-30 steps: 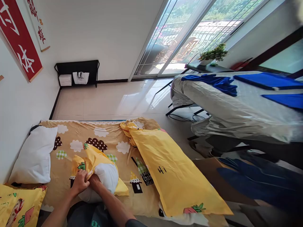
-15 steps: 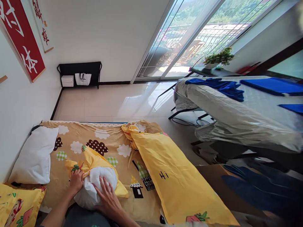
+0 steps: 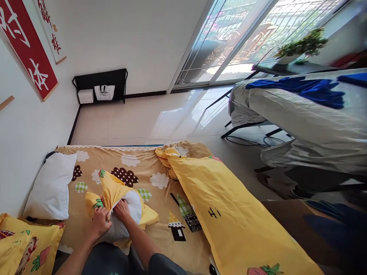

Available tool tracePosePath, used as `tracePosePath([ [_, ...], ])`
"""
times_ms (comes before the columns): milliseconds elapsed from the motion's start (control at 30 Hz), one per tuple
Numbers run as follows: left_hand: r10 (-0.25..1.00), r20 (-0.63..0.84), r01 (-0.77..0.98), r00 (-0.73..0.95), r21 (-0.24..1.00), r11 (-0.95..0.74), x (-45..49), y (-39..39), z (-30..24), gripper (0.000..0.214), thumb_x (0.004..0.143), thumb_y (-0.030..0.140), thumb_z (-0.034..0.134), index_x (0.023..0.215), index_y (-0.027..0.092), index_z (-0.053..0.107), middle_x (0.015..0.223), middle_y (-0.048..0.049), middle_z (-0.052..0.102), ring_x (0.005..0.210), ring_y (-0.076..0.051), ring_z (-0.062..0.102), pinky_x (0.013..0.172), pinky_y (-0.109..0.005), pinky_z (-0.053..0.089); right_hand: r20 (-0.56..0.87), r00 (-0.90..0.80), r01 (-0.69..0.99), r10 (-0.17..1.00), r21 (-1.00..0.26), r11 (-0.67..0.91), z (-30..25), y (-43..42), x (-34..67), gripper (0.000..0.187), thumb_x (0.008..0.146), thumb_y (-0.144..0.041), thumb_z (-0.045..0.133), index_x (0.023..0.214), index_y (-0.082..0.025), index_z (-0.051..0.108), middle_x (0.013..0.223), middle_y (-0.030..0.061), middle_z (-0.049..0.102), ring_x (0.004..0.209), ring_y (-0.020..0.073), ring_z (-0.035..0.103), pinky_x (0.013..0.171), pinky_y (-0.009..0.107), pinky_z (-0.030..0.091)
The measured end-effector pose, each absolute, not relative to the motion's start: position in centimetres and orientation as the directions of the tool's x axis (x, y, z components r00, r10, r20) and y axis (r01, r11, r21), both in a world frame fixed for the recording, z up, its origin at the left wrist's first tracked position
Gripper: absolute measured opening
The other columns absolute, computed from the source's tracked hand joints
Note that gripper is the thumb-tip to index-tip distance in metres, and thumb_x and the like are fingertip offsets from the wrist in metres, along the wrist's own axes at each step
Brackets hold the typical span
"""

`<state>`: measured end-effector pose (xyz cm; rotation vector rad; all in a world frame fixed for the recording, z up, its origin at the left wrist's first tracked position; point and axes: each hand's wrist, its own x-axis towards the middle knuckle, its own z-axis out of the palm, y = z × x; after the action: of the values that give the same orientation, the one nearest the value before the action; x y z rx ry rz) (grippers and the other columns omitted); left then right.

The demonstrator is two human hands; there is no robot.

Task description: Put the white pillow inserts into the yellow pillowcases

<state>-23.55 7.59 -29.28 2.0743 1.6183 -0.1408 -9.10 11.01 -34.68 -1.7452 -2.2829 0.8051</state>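
At the near edge of the patterned blanket (image 3: 137,164), the yellow pillowcase (image 3: 113,187) hem is pinched by the left hand (image 3: 100,224), and the white pillow (image 3: 135,202) is gripped by the curled right hand (image 3: 122,210). Slippage of the hem is likely if the filling bunches. The pillow lies at 1 o'clock from both hands, touching the right.

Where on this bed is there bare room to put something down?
Bare blanket lies along the far edge, between the white pillow and the long yellow pillow. A narrower strip runs between that and the half-covered pillow. It is crowded around the left hand and right hand.
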Motion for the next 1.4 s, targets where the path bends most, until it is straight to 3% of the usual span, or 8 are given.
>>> tracePosePath([
  [267, 0.893, -0.4, 0.96, 0.208, 0.259, -0.108, -25.1, 6.6, -30.6, 0.044, 0.086, 0.005, 0.034, 0.114, 0.017, 0.065, 0.117, -0.0097, 0.064, 0.114, -0.026, 0.053, 0.097, -0.041, 0.033, -0.139, -0.311, 0.8, 0.94, -0.572, 0.18, -33.3, 6.4, -6.6, 0.045, 0.084, -0.027, 0.059, 0.129, -0.028, 0.063, 0.146, 0.0102, 0.052, 0.133, 0.0281, 0.048, 0.11, 0.039, 0.038],
  [400, 0.879, -0.381, 0.943, 0.286, 0.273, -0.189, -25.4, 6.7, -30.6, 0.04, 0.085, 0.005, 0.037, 0.109, 0.019, 0.067, 0.117, -0.0091, 0.062, 0.113, -0.025, 0.052, 0.097, -0.04, 0.036, -0.158, -0.161, 0.832, 0.974, -0.553, 0.048, -33.1, 6.1, -0.7, 0.062, 0.083, -0.012, 0.039, 0.142, -0.022, 0.052, 0.148, 0.0093, 0.05, 0.136, 0.0222, 0.046, 0.112, 0.038, 0.037],
  [600, 0.79, -0.362, 0.857, 0.496, 0.35, -0.377, -24.8, 3.8, -32.6, 0.037, 0.08, 0.006, 0.048, 0.103, 0.026, 0.068, 0.113, -0.0071, 0.063, 0.108, -0.024, 0.055, 0.096, -0.037, 0.042, -0.286, -0.243, 0.871, 0.927, -0.485, 0.079, -33.1, 9.5, 3.0, 0.095, 0.055, -0.006, 0.049, 0.147, -0.023, 0.044, 0.154, 0.012, 0.042, 0.143, 0.0298, 0.036, 0.116, 0.051, 0.022],
  [733, 0.827, -0.341, 0.877, 0.446, 0.349, -0.329, -26.1, 1.5, -34.7, 0.043, 0.077, 0.005, 0.048, 0.108, 0.026, 0.068, 0.116, -0.0086, 0.063, 0.112, -0.026, 0.055, 0.1, -0.038, 0.043, -0.293, -0.298, 0.857, 0.908, -0.501, 0.12, -33.8, 10.0, 1.3, 0.061, 0.057, -0.009, 0.054, 0.116, -0.018, 0.063, 0.121, 0.0112, 0.067, 0.115, 0.0256, 0.059, 0.108, 0.041, 0.031],
  [933, 0.949, -0.311, 0.981, 0.049, 0.193, 0.013, -27.5, 0.0, -34.7, 0.051, 0.08, 0.009, 0.047, 0.124, 0.028, 0.065, 0.132, -0.0077, 0.059, 0.128, -0.028, 0.051, 0.113, -0.045, 0.034, -0.246, -0.198, 0.856, 0.949, -0.514, 0.046, -34.4, 10.3, -1.5, 0.017, 0.074, -0.012, 0.05, 0.086, -0.018, 0.062, 0.096, 0.0098, 0.07, 0.094, 0.0221, 0.063, 0.092, 0.033, 0.036],
  [1100, 0.957, -0.181, 0.952, -0.226, 0.168, 0.257, -29.5, 2.6, -33.1, 0.04, 0.086, 0.008, 0.038, 0.105, 0.022, 0.07, 0.116, -0.011, 0.065, 0.116, -0.03, 0.06, 0.1, -0.046, 0.044, -0.199, -0.063, 0.814, 0.978, -0.577, -0.065, -32.9, 9.9, -4.6, 0.014, 0.077, -0.011, 0.049, 0.075, -0.018, 0.061, 0.087, 0.0081, 0.071, 0.087, 0.0204, 0.063, 0.084, 0.029, 0.037],
  [1233, 0.987, -0.05, 0.947, -0.15, 0.278, 0.158, -30.0, 7.4, -28.6, 0.028, 0.087, 0.014, 0.043, 0.088, 0.018, 0.07, 0.097, -0.0102, 0.067, 0.098, -0.025, 0.063, 0.088, -0.034, 0.049, -0.195, 0.106, 0.743, 0.975, -0.636, -0.208, -31.2, 10.0, -4.7, 0.019, 0.078, -0.015, 0.046, 0.077, -0.018, 0.065, 0.082, 0.0085, 0.072, 0.081, 0.0206, 0.063, 0.074, 0.027, 0.038],
  [1400, 0.989, 0.138, 0.947, -0.053, 0.322, 0.005, -24.9, 15.1, -20.3, 0.031, 0.084, 0.015, 0.048, 0.102, 0.02, 0.072, 0.102, -0.0104, 0.067, 0.106, -0.028, 0.058, 0.096, -0.039, 0.044, -0.27, 0.209, 0.596, 0.94, -0.727, -0.341, -31.1, 10.6, -1.7, 0.026, 0.08, -0.032, 0.049, 0.082, -0.019, 0.072, 0.077, 0.007, 0.072, 0.073, 0.022, 0.065, 0.06, 0.026, 0.04],
])
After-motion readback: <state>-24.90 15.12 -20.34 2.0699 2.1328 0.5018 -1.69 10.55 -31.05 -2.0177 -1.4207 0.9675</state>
